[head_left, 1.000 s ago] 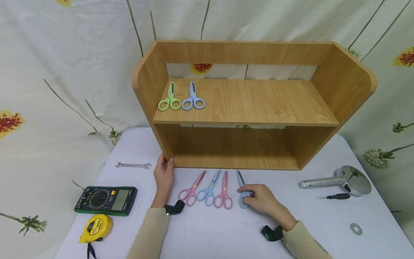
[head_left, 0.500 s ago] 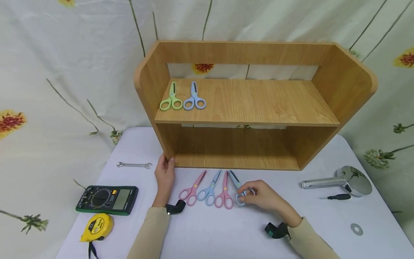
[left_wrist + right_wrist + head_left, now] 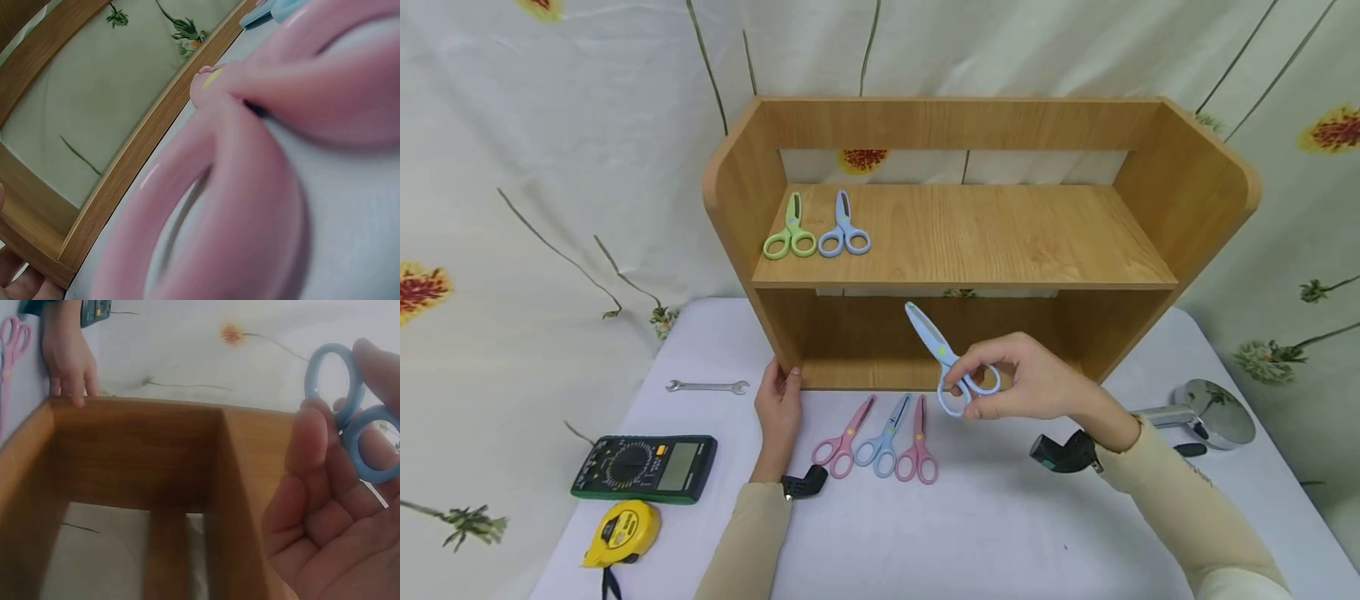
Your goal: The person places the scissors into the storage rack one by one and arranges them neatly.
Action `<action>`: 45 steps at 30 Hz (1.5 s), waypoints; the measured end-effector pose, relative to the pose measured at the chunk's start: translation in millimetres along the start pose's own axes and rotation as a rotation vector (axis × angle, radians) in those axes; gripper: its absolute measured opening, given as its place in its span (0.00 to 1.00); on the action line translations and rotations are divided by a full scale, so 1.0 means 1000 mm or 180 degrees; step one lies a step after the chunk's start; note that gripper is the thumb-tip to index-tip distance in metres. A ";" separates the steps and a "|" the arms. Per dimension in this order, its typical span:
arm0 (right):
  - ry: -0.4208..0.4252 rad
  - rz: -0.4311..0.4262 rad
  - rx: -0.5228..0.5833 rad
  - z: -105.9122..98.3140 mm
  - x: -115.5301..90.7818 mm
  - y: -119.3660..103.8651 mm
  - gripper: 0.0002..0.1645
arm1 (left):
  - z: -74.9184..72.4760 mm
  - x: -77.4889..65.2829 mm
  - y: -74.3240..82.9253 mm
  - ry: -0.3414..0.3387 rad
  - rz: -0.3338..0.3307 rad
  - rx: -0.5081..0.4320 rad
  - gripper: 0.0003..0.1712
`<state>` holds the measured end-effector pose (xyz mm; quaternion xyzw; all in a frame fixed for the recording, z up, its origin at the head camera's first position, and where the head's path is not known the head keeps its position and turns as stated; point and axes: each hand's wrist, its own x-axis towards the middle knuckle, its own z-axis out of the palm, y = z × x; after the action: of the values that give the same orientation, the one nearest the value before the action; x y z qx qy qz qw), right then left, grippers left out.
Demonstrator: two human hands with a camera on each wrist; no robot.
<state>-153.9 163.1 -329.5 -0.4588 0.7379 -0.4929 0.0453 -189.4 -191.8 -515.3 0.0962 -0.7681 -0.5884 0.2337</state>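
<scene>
In the head view my right hand [image 3: 1037, 379] holds a pair of light blue scissors [image 3: 934, 335] by the handle loops, raised in front of the lower shelf compartment. Its blades point up and to the left. The right wrist view shows the blue loops [image 3: 334, 375] between thumb and fingers. My left hand [image 3: 780, 412] grips the bottom left corner of the wooden shelf [image 3: 958, 275]. Between the hands, pink scissors [image 3: 844, 437], blue scissors [image 3: 885, 437] and more pink scissors [image 3: 918, 442] lie on the table. Green scissors [image 3: 791, 227] and blue scissors [image 3: 844, 225] lie side by side on the upper board.
On the left lie a wrench [image 3: 707, 387], a multimeter [image 3: 643, 468] and a yellow tape measure [image 3: 622, 533]. A chrome shower head [image 3: 1216, 412] lies at the right, partly behind the right forearm, with a dark screwdriver handle [image 3: 1191, 450] beside it. A patterned cloth hangs behind the shelf.
My right hand has lifted the rightmost blue scissors off the table, up and forward to the front of the shelf. My left hand stays at the shelf corner.
</scene>
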 end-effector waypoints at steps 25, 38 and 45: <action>0.0326 0.0766 -0.1430 -0.054 0.153 0.010 0.20 | 0.001 -0.001 0.006 0.0028 -0.0048 -0.0063 0.25; 0.0339 0.0731 -0.2131 -0.044 0.149 0.018 0.21 | -0.002 -0.001 0.007 0.0015 -0.0022 0.0010 0.25; 0.0366 0.0780 -0.2076 -0.043 0.148 0.017 0.21 | -0.002 -0.002 0.005 0.0018 -0.0003 -0.0018 0.25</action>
<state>-272.3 87.8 -263.8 -0.3286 0.9074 -0.2472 -0.0864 -186.3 -191.4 -510.7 0.0975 -0.7657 -0.5904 0.2359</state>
